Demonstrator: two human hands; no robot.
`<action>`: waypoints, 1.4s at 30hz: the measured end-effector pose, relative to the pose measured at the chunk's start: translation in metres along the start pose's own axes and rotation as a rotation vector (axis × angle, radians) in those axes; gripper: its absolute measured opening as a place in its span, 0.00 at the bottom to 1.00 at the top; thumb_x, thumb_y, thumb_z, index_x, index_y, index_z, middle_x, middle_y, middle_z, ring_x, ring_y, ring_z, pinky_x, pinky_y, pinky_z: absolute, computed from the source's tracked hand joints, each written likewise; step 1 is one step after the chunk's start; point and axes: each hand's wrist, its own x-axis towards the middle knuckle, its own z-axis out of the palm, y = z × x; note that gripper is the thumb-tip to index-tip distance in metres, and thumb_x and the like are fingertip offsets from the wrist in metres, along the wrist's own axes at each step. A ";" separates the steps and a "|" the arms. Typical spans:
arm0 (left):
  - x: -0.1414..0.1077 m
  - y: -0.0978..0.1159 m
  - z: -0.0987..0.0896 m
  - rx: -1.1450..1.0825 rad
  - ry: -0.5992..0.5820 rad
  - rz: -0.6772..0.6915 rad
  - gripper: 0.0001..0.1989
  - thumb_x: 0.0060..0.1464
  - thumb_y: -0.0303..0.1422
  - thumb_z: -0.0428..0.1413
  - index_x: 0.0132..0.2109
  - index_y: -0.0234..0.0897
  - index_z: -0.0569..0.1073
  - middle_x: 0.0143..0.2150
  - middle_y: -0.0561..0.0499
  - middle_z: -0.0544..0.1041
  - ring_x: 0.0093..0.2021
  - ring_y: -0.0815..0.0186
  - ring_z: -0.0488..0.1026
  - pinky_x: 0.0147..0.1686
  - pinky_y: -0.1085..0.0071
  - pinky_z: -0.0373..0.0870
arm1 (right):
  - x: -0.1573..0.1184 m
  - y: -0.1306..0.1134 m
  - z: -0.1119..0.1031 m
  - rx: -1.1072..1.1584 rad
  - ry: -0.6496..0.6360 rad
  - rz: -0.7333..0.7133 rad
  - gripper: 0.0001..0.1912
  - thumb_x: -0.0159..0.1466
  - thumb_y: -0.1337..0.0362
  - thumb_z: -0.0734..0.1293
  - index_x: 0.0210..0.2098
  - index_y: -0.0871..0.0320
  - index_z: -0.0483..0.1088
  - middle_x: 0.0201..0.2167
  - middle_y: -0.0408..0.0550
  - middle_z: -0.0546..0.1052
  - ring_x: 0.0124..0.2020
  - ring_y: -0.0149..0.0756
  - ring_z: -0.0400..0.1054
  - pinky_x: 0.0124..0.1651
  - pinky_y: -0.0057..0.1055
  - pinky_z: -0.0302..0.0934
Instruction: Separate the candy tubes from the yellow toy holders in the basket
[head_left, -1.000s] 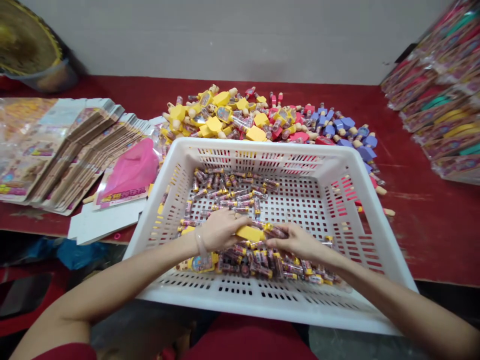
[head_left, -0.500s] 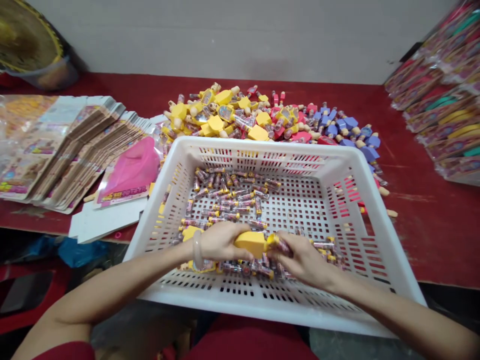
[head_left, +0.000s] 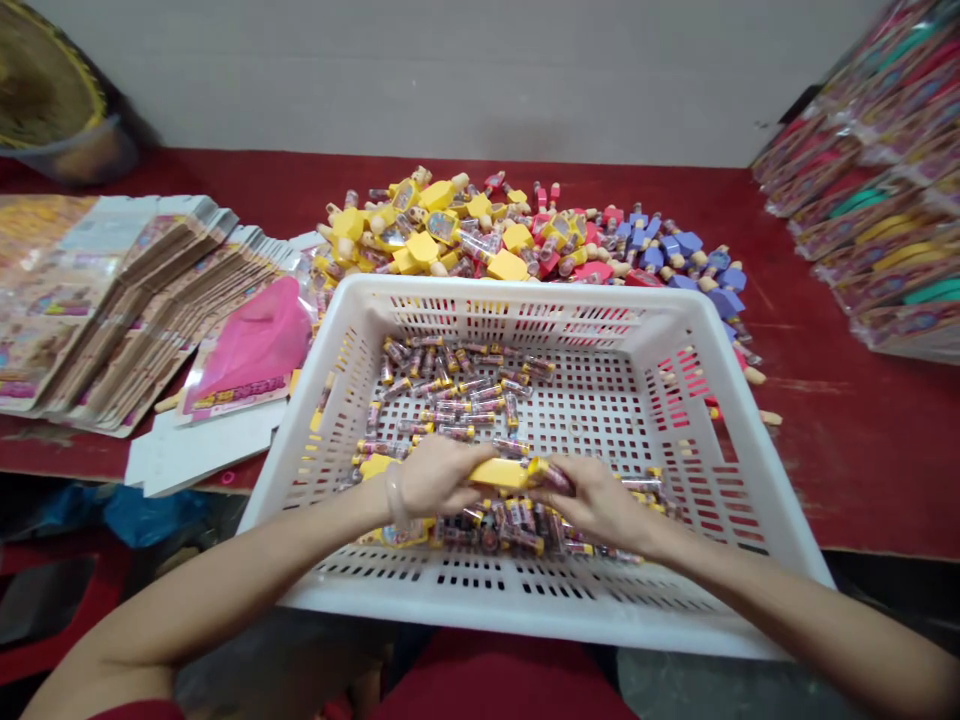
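Note:
My left hand (head_left: 439, 478), with a pale bangle (head_left: 395, 496) on its wrist, grips a yellow plastic toy body (head_left: 501, 473). My right hand (head_left: 600, 503) holds a clear candy-filled tube (head_left: 556, 479) at that body's right end. Both hands are over a white perforated plastic crate (head_left: 517, 600). Several loose clear tubes (head_left: 450, 395) lie on its floor, and more tubes and yellow pieces (head_left: 502, 530) are heaped beneath my hands.
Behind the crate, a mound of yellow, red and blue toy pieces (head_left: 510, 235) covers the red table (head_left: 862, 470). Stacked printed card packaging (head_left: 150, 310) and a pink sheet (head_left: 255, 340) lie left; finished packs (head_left: 885, 200) stack right.
Both hands still hold the yellow piece and tube together. The piece now lies flatter, and the hands sit slightly closer over the crate. The view has shifted a little.

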 end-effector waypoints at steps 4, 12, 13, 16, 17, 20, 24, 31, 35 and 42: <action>0.005 0.002 -0.003 0.437 0.200 0.183 0.12 0.58 0.26 0.50 0.49 0.38 0.71 0.49 0.45 0.75 0.42 0.62 0.72 0.42 0.66 0.63 | 0.009 0.008 0.004 0.482 -0.276 0.355 0.20 0.65 0.48 0.60 0.34 0.60 0.66 0.23 0.46 0.71 0.15 0.28 0.56 0.16 0.26 0.52; 0.006 -0.001 0.008 -0.272 -0.220 -0.129 0.19 0.58 0.47 0.51 0.46 0.35 0.69 0.34 0.50 0.77 0.28 0.66 0.73 0.25 0.74 0.63 | -0.001 0.003 -0.003 -0.326 0.080 -0.267 0.14 0.61 0.67 0.61 0.44 0.62 0.72 0.37 0.55 0.75 0.35 0.42 0.66 0.39 0.40 0.61; 0.005 0.000 0.008 -0.137 -0.149 -0.078 0.17 0.58 0.44 0.53 0.46 0.35 0.69 0.36 0.49 0.77 0.31 0.64 0.73 0.28 0.72 0.65 | -0.002 0.003 0.001 -0.200 0.042 -0.158 0.11 0.61 0.65 0.62 0.40 0.62 0.72 0.33 0.53 0.75 0.32 0.39 0.66 0.36 0.37 0.61; 0.007 0.001 0.006 0.326 0.076 0.134 0.11 0.58 0.31 0.52 0.48 0.37 0.70 0.46 0.45 0.76 0.42 0.60 0.73 0.40 0.66 0.66 | 0.003 0.004 0.009 0.342 -0.150 0.318 0.14 0.61 0.54 0.64 0.31 0.60 0.68 0.23 0.46 0.71 0.20 0.31 0.60 0.22 0.29 0.55; 0.008 0.001 0.005 0.406 0.096 0.177 0.12 0.57 0.28 0.51 0.49 0.38 0.70 0.48 0.46 0.75 0.44 0.59 0.73 0.43 0.64 0.65 | 0.006 0.006 0.010 0.478 -0.210 0.438 0.17 0.60 0.51 0.64 0.31 0.60 0.68 0.23 0.46 0.71 0.17 0.30 0.58 0.20 0.28 0.53; 0.011 -0.007 0.003 0.405 0.025 0.059 0.12 0.56 0.32 0.54 0.48 0.37 0.70 0.44 0.47 0.77 0.41 0.59 0.74 0.39 0.65 0.66 | 0.016 0.022 0.003 0.372 -0.175 0.523 0.21 0.61 0.47 0.64 0.36 0.60 0.69 0.26 0.48 0.73 0.18 0.31 0.60 0.20 0.28 0.53; 0.008 -0.020 0.001 0.147 -0.183 -0.277 0.19 0.48 0.45 0.60 0.40 0.35 0.71 0.36 0.47 0.77 0.35 0.57 0.74 0.29 0.69 0.65 | 0.018 0.052 -0.011 -0.513 -0.032 0.401 0.14 0.61 0.54 0.67 0.36 0.60 0.71 0.27 0.50 0.74 0.28 0.42 0.68 0.28 0.32 0.58; 0.000 -0.019 -0.001 -0.828 -0.430 -0.523 0.23 0.47 0.50 0.60 0.40 0.34 0.72 0.27 0.52 0.74 0.17 0.73 0.65 0.17 0.76 0.59 | 0.013 0.028 -0.009 -0.570 0.041 -0.023 0.15 0.67 0.65 0.60 0.52 0.59 0.65 0.48 0.57 0.71 0.50 0.46 0.63 0.52 0.42 0.59; 0.001 -0.014 -0.002 -1.159 -0.543 -0.528 0.19 0.51 0.46 0.59 0.39 0.32 0.72 0.25 0.50 0.76 0.14 0.74 0.62 0.14 0.78 0.56 | 0.006 -0.002 -0.004 -0.548 0.007 -0.393 0.15 0.69 0.62 0.60 0.53 0.59 0.66 0.44 0.55 0.72 0.42 0.41 0.65 0.44 0.38 0.61; 0.003 -0.012 -0.002 -1.333 -0.711 -0.453 0.22 0.53 0.47 0.57 0.42 0.29 0.74 0.26 0.47 0.77 0.12 0.74 0.59 0.10 0.77 0.51 | -0.005 -0.010 0.001 -0.763 0.188 -0.579 0.14 0.69 0.63 0.60 0.48 0.66 0.67 0.32 0.52 0.74 0.32 0.40 0.64 0.33 0.35 0.57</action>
